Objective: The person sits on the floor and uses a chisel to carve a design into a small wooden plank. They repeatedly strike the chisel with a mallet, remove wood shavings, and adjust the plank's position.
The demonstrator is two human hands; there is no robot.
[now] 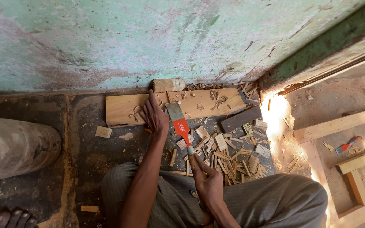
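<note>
The person sits on the dark floor [85, 156], knees spread, facing a stained green wall [106, 38]. The right hand [205, 179] is clenched around the handle of a small hatchet [179, 120] with a red-painted head and a bare steel edge; the blade points away from the body and rests on, or just above, a pale wooden board [199, 103] lying flat along the foot of the wall. The left hand [153, 114] presses down on that board just beside the blade, fingers spread forward; it seems to steady a thin upright sliver of wood, though the piece is too small to tell for sure. Curled shavings lie on the board's top. A short wood block [168, 84] sits between the board and the wall.

Between the board and the person's lap lies a heap of split wood chips [222, 154]. A dark flat plank [241, 119] lies to the right of the board, with a small colourful box [247, 128] just beside it. Farther right, in sunlight, a red-handled tool [348, 145] lies near pale timber frames [339, 124]. At the left edge stands a grey sack-like bundle [15, 147], with toes of a bare foot [11, 218] below it.
</note>
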